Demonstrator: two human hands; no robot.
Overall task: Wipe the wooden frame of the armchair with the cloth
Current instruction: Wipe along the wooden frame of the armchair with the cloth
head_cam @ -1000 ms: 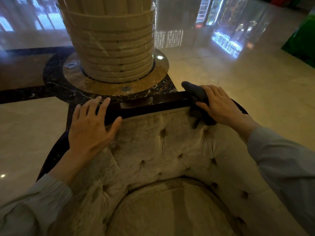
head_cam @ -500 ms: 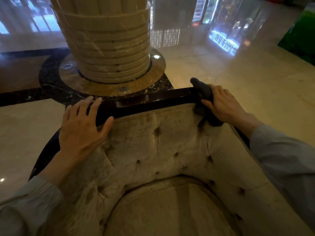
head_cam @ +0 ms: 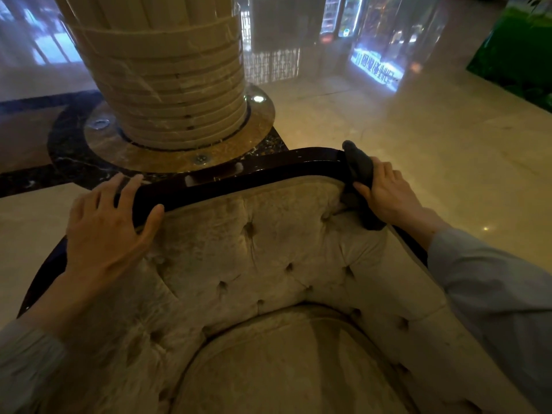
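Both hands on the armchair's wooden frame (head_cam: pixel 268 171): my right hand (head_cam: pixel 388 195) clenched round the dark cloth (head_cam: pixel 360 168) at its right corner, left hand (head_cam: pixel 104 231) spread flat, gripping nothing, at its left.

Scene is dim overall, with a warm yellowish cast. Brightest areas lie along the upper edge of the frame: bluish-white reflections on the polished floor (head_cam: pixel 418 121) at upper right and upper left. A small recessed light (head_cam: pixel 258 98) glares beside the column (head_cam: pixel 167 70) base. The dark wooden frame (head_cam: pixel 268 171) carries a faint sheen; detail in it is lost to shadow. Lower corners fall darkest. Wide-angle distortion bows lines toward the edges. Sleeves (head_cam: pixel 504 297) at the lower edge appear soft; upholstery at centre is reasonably sharp.
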